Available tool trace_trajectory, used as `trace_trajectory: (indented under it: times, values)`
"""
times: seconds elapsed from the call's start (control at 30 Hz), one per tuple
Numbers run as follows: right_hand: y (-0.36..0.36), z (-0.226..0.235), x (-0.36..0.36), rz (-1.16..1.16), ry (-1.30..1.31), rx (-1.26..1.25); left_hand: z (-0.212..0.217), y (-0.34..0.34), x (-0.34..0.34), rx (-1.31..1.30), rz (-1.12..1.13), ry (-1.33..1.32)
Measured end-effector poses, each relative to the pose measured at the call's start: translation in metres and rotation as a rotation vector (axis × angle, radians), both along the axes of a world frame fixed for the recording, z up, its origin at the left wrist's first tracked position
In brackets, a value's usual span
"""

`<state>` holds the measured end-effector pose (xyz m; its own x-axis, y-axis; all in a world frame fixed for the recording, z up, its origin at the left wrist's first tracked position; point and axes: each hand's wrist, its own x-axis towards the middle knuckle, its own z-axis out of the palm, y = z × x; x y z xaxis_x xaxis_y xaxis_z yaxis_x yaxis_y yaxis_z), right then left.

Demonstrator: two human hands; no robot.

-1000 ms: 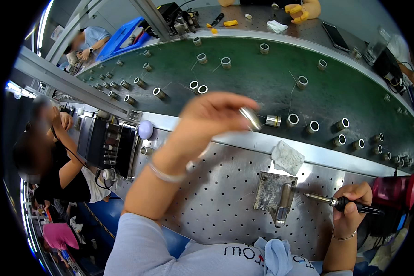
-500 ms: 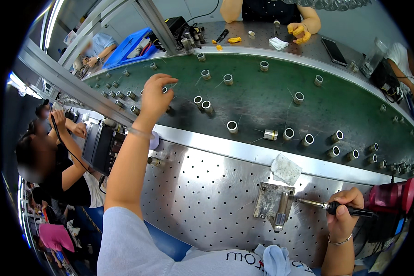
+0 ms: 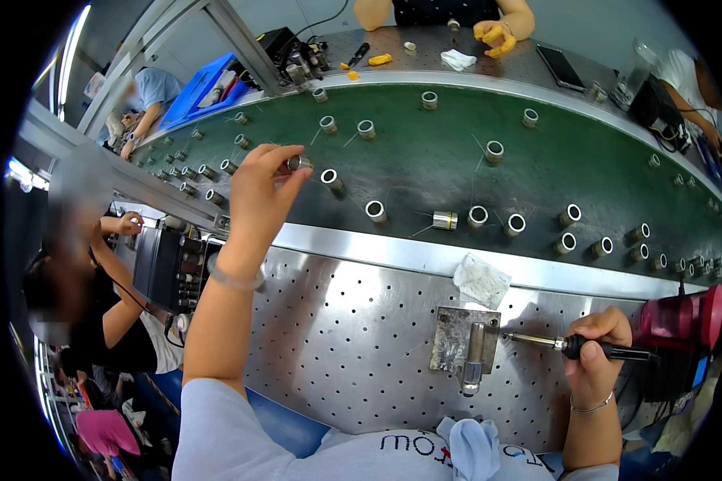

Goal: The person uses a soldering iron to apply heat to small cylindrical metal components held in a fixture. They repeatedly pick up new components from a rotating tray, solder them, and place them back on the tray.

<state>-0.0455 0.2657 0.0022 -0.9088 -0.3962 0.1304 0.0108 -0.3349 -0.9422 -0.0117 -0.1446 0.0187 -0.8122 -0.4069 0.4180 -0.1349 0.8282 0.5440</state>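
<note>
My left hand (image 3: 266,180) is over the green conveyor belt, thumb and fingertips pinched on a small metal cylinder (image 3: 299,163). Another open-topped metal cylinder (image 3: 331,182) stands on the belt just right of it. In my right hand (image 3: 598,353) is a soldering iron (image 3: 573,346) with a black handle, its tip pointing left. That tip is close to the right edge of a worn metal plate (image 3: 448,345) on the perforated bench. A metal tube (image 3: 475,353) lies lengthwise on the plate, its near end reaching past the plate's edge.
Several metal cylinders with thin wires stand along the belt (image 3: 425,172); one cylinder (image 3: 444,220) lies on its side. A white cloth (image 3: 481,280) lies behind the plate. A red-and-black device (image 3: 674,329) stands at right. Co-workers sit at left and across the belt.
My left hand has closed on one cylinder of a pair and lifted it slightly left of the other. My right hand still holds the iron by the plate. The whole view has shifted slightly.
</note>
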Motion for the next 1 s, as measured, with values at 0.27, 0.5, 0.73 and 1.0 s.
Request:
trace_trajectory:
  times: [0.27,0.5,0.73,1.0]
  values:
    - [0.004,0.003,-0.001,0.021,-0.008,-0.015,0.019,0.125,0.011,1.268,-0.698,-0.374]
    - [0.007,0.008,0.001,0.029,-0.031,0.010,-0.005,0.146,0.005,1.411,-0.931,-0.495]
    - [0.005,0.005,0.002,0.043,-0.009,0.000,-0.010,0.159,0.014,1.592,-0.811,-0.494]
    - [0.002,0.006,0.007,0.112,-0.016,0.004,-0.020,0.157,0.011,1.585,-0.828,-0.499]
